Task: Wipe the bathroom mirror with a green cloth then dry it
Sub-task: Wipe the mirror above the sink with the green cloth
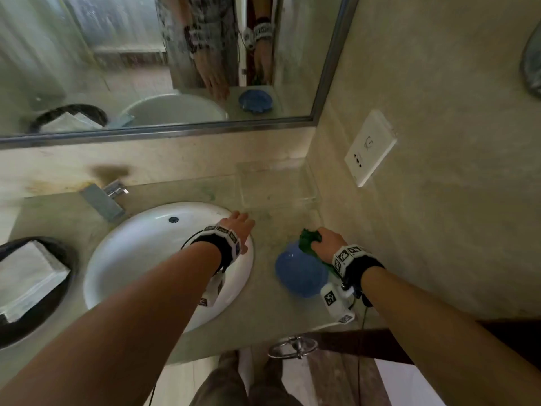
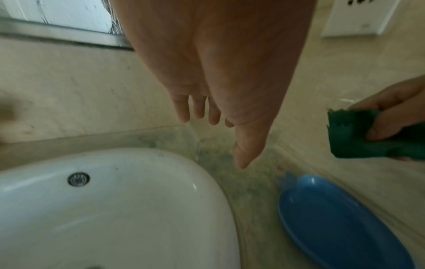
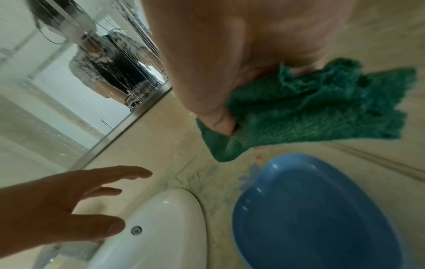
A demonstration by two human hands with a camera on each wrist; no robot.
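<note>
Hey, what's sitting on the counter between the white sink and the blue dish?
Nothing: between the white sink and the blue dish runs only a bare, stained strip of counter, clearest in the left wrist view.

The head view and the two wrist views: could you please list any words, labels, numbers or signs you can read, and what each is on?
No readable words or numbers.
Wall socket plate: a small grey mark, too blurred to read.
Wrist bands on left hand and right hand: black-and-white square code patterns, no text.
</note>
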